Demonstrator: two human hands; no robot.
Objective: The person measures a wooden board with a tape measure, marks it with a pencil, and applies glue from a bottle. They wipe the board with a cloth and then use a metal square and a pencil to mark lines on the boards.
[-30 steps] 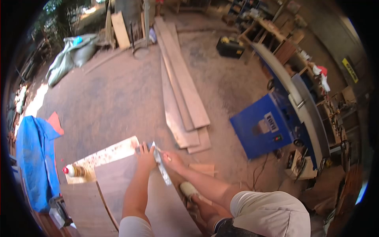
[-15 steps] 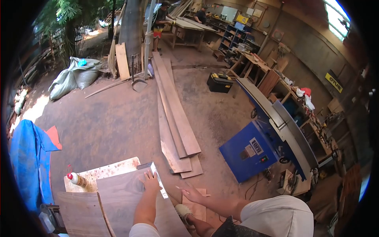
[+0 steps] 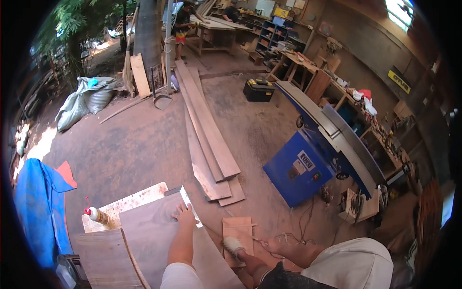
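My left hand [image 3: 184,213] lies flat, fingers spread, on a wide brown wooden panel [image 3: 149,216]. Beside its fingertips is a shiny metal square [image 3: 191,207], its blade along the panel's right edge and a dark part at the far corner. My right hand [image 3: 270,246] is low, right of the panel, above the floor near my leg. Its fingers are blurred, and I cannot make out whether the thin light strip by them is held. A second panel [image 3: 103,253] with a curved dark edge adjoins the first on the left.
A glue bottle [image 3: 97,215] with a red cap stands on a stained white board [image 3: 139,198]. Long planks [image 3: 207,125] lie stacked on the floor ahead. Right are a blue jointer machine [image 3: 301,168] and a black toolbox [image 3: 259,90]. People work at a far table [image 3: 219,30].
My right hand has drawn back to the right, away from the panel's edge. My left hand stays on the panel by the square. The view has shifted slightly.
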